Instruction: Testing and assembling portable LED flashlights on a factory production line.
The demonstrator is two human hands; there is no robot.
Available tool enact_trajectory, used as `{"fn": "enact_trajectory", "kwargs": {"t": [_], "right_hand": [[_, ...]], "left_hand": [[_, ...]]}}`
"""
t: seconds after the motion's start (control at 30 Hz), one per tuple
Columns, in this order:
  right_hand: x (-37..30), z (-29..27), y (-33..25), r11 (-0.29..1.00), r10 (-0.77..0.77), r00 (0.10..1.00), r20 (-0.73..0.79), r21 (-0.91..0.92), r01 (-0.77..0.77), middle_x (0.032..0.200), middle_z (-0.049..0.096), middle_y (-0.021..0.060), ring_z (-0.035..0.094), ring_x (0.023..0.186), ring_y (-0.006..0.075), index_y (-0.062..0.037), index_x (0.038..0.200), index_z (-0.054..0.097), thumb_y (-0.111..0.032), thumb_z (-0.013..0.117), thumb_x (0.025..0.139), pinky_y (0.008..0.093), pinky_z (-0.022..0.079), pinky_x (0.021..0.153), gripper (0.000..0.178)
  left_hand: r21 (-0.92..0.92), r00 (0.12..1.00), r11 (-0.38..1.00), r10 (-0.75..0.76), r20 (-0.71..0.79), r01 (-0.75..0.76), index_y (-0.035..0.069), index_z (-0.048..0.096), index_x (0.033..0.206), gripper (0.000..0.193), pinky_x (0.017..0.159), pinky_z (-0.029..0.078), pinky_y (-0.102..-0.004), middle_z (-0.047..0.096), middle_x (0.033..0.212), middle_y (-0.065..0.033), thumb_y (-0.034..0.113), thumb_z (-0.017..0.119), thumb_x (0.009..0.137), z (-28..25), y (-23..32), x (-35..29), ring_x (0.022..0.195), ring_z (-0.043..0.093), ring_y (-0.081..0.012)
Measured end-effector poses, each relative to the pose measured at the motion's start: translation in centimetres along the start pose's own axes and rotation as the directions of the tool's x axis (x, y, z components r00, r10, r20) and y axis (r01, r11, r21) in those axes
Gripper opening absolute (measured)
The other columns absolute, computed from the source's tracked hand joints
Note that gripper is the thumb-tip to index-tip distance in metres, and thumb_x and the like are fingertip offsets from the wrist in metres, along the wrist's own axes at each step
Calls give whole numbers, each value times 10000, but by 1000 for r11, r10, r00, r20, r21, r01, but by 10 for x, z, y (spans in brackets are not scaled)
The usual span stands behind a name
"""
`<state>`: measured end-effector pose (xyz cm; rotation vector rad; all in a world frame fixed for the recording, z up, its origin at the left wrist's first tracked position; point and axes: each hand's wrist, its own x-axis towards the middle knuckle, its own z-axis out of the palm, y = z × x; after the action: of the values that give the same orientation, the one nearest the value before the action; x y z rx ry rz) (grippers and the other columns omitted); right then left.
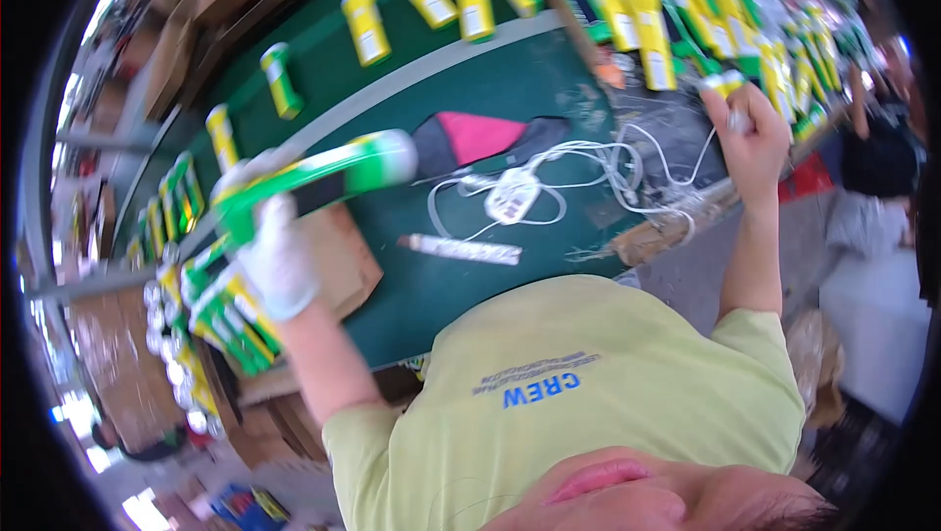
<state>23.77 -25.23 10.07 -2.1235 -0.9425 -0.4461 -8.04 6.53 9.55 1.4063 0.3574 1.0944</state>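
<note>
My left hand [270, 256], in a white glove, is closed round a green tube with a yellow stripe [314, 178]. The tube lies slantwise above the green tabletop, its whitish end pointing right; it is somewhat blurred. At the right my bare right hand [753, 139] is raised in a fist. Something small and whitish [738, 122] shows at its fingers, too little to name. A white cable [676, 181] runs up toward this fist from a white power strip [510, 194] on the table. Yellow and green tubes [655, 41] lie just beyond the right hand.
A pink and dark grey cloth piece [480, 137] and a white printed stick [461, 249] lie on the table. Beside my left wrist is a cardboard box [338, 261]. Several tubes [366, 26] stand on the far strip, others [235, 320] at the left. A person [887, 153] is at the far right.
</note>
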Motion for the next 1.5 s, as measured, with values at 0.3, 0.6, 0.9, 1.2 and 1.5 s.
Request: {"fn": "enact_trajectory", "kwargs": {"t": [0.3, 0.6, 0.9, 1.2, 1.5], "right_hand": [[-14, 107, -106, 805, -567, 814, 125, 294, 515, 1000, 673, 136, 672, 802, 272, -49, 1130, 625, -395, 854, 655, 329, 543, 650, 631], [18, 106, -56, 552, 9, 735, 677, 610, -568, 860, 685, 96, 645, 744, 113, 13, 967, 674, -263, 718, 826, 248, 515, 648, 314], [-8, 101, -82, 729, -28, 768, 639, 539, -422, 858, 640, 20, 561, 772, 41, 7, 1044, 658, -177, 783, 767, 209, 456, 649, 355], [-25, 89, -50, 449, 4, 725, 689, 647, -616, 746, 609, 25, 470, 620, 43, 8, 1173, 629, -83, 550, 915, 183, 358, 554, 285], [-52, 121, -108, 771, -590, 748, 304, 485, 412, 716, 586, 67, 619, 645, 249, -65, 949, 636, -48, 668, 793, 358, 488, 550, 160]], "left_hand": [[-722, 858, 563, -507, 85, 404, 91, 508, 1107, 268, 1015, 438, -463, 558, 1124, -93, 173, 664, 906, 92, -54, -28, 1153, 532, -274], [-368, 882, 877, -409, -235, 309, 41, 457, 1294, 531, 1041, 391, -442, 531, 1283, -157, 456, 489, 964, 47, -73, -20, 1222, 505, -296], [639, 807, 628, -30, 590, -444, 48, 574, 1150, 457, 721, 516, -398, 659, 943, -132, 251, 740, 775, 116, -65, -28, 842, 648, -313], [-439, 569, 458, -807, 160, 773, 140, 543, 1068, 380, 605, 514, -259, 622, 832, -45, 502, 499, 960, 86, -107, -40, 689, 610, -139], [-434, 597, 491, -789, 145, 755, 87, 513, 1158, 384, 727, 545, -353, 636, 960, -90, 431, 456, 998, 93, -107, -52, 805, 639, -194]]}}
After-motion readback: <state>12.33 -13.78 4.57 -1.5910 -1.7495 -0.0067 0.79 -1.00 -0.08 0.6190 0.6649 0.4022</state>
